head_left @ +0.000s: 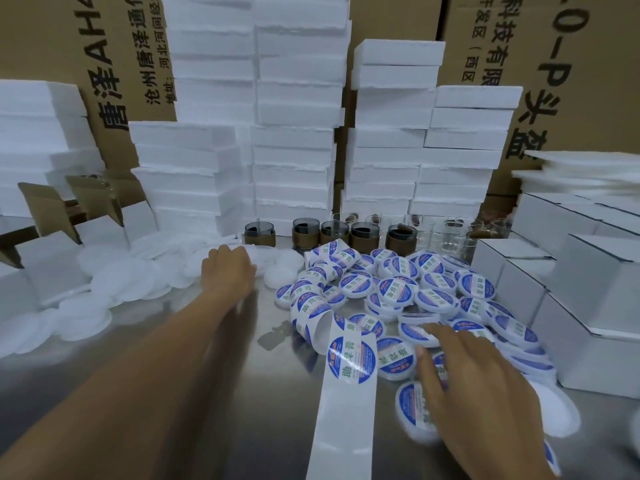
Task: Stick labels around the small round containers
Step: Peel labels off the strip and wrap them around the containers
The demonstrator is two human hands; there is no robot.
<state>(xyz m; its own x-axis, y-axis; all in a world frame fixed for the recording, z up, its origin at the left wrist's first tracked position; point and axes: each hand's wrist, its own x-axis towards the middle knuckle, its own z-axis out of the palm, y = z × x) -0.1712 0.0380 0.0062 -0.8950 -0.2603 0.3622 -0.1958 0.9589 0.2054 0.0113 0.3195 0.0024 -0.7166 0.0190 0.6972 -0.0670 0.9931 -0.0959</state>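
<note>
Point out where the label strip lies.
In the head view, the label strip runs up the middle of the steel table, just left of the right hand, its far end curling beside the labelled containers.

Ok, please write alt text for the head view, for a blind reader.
A person's left hand reaches into plain white containers on a steel table, while the right hand spreads over labelled containers beside a strip of blue labels.

One left hand [228, 268], one right hand [478, 375], one label strip [346, 393], five dark jars [334, 233], dozens of labelled containers [394, 292].
</note>
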